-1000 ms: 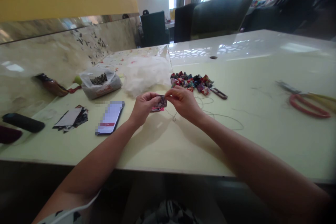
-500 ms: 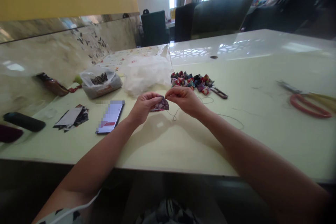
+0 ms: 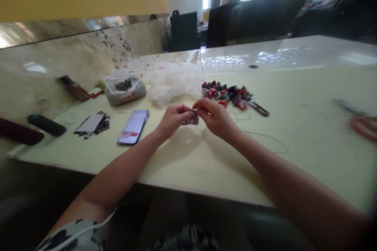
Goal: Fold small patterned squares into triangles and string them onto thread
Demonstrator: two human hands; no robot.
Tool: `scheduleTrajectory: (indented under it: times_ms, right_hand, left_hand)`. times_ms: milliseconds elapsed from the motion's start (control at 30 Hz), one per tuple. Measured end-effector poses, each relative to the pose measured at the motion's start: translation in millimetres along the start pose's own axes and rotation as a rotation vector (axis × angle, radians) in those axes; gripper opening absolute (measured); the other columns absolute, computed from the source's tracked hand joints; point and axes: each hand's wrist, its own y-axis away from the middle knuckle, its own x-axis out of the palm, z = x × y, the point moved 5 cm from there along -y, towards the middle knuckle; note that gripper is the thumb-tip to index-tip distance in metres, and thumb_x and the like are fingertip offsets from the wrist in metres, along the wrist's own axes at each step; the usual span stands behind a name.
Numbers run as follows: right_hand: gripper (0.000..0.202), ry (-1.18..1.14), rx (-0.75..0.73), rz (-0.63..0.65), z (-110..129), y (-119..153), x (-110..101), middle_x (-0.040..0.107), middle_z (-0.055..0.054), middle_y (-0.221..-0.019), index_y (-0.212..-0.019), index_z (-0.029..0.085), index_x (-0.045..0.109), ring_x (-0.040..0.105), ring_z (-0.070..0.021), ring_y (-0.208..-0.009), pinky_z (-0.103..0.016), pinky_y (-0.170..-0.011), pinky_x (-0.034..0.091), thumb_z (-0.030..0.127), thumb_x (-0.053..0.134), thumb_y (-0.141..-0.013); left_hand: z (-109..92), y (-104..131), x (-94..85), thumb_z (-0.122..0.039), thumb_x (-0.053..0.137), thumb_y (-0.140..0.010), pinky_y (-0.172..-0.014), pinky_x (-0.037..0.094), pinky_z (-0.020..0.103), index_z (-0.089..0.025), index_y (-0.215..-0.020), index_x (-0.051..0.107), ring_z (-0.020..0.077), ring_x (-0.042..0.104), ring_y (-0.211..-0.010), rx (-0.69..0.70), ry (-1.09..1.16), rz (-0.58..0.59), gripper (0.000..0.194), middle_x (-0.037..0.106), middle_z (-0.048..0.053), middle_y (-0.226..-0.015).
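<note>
Between my hands is a small purple patterned piece of fabric (image 3: 193, 119), with a thread (image 3: 204, 132) hanging from it. My left hand (image 3: 176, 119) pinches this fabric between thumb and fingers. At its upper edge my right hand (image 3: 212, 114) is closed in a pinch, its fingertips touching the left ones; what they hold is too small to make out. Just beyond lies a cluster of small stuffed fabric pieces (image 3: 228, 93) in red, teal and purple. Thread snips (image 3: 259, 108) rest beside them, and loose thread loops across the table to the right.
White stuffing (image 3: 175, 82) and a plastic bag (image 3: 126, 93) of dark bits lie behind my hands. Leftward are a phone (image 3: 134, 127), fabric scraps (image 3: 92, 124), a dark green thread spool (image 3: 46, 124) and a maroon spool (image 3: 20, 131). Red-handled scissors (image 3: 363, 125) lie far right.
The view has swung a little to the left, so things sit further right. Both hands keep together at the fabric; my right fingertips have come closer over its edge.
</note>
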Motion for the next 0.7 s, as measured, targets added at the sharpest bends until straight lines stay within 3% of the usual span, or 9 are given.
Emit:
scheduleTrajectory:
  times_ms: [200, 333, 400, 500, 567, 700]
  right_hand:
    - [0.011, 0.28, -0.143, 0.012, 11.6, 5.5, 3.9, 0.061, -0.006, -0.084, -0.086, 0.02, 0.055, 0.053, -0.0186, -0.076, -0.03, -0.068, 0.037, 0.021, 0.048, -0.094]
    - [0.018, 0.489, -0.197, 0.045, 9.2, 6.7, 8.1, 0.057, -0.007, -0.079, -0.079, 0.02, 0.053, 0.045, -0.0184, -0.068, -0.032, -0.062, 0.03, 0.016, 0.044, -0.094]
    - [0.02, 0.527, -0.254, 0.014, 13.8, 7.2, 8.2, 0.058, -0.009, -0.08, -0.076, 0.021, 0.052, 0.046, -0.02, -0.072, -0.033, -0.065, 0.032, 0.013, 0.043, -0.092]
    - [0.02, 0.43, -0.339, -0.055, 30.0, 10.3, 6.9, 0.062, -0.01, -0.085, -0.075, 0.022, 0.05, 0.051, -0.0228, -0.082, -0.037, -0.075, 0.039, 0.013, 0.044, -0.092]
    - [0.019, 0.277, -0.317, -0.082, 40.8, 12.1, 5.2, 0.063, -0.009, -0.086, -0.076, 0.022, 0.049, 0.054, -0.0222, -0.083, -0.038, -0.077, 0.042, 0.017, 0.045, -0.094]
    - [0.016, -0.232, 0.002, -0.089, 42.2, 8.6, -6.5, 0.062, -0.003, -0.076, -0.084, 0.024, 0.046, 0.06, -0.0179, -0.073, -0.035, -0.067, 0.048, 0.032, 0.05, -0.097]
  left_hand:
    - [-0.9, 4.7, 4.6, -0.04, 0.082, -0.072, -0.061, 0.046, 0.026, -0.014, -0.072, 0.067, 0.0104, 0.056, -0.06, 0.146, -0.153, -0.048, 0.031, 0.064, 0.001, -0.065]
    - [1.7, 5.7, 6.5, -0.035, 0.076, -0.077, -0.06, 0.043, 0.025, -0.014, -0.072, 0.066, 0.011, 0.056, -0.061, 0.192, -0.272, -0.071, 0.023, 0.064, 0.002, -0.065]
    - [1.6, 6.0, 8.3, -0.031, 0.074, -0.078, -0.059, 0.042, 0.024, -0.015, -0.07, 0.065, 0.0116, 0.055, -0.062, 0.219, -0.331, -0.073, 0.02, 0.063, 0.001, -0.065]
    - [-1.7, 6.8, 10.9, -0.026, 0.074, -0.075, -0.06, 0.043, 0.024, -0.017, -0.067, 0.061, 0.0124, 0.054, -0.066, 0.295, -0.427, -0.089, 0.018, 0.061, 0.0, -0.068]
    - [-3.6, 6.4, 10.4, -0.022, 0.075, -0.072, -0.06, 0.044, 0.023, -0.017, -0.065, 0.06, 0.0125, 0.054, -0.067, 0.328, -0.46, -0.104, 0.018, 0.06, 0.0, -0.07]
    - [-4.0, -0.2, -4.5, -0.019, 0.069, -0.074, -0.061, 0.046, 0.024, -0.017, -0.071, 0.064, 0.0124, 0.058, -0.064, 0.267, -0.402, -0.175, 0.007, 0.065, 0.001, -0.071]
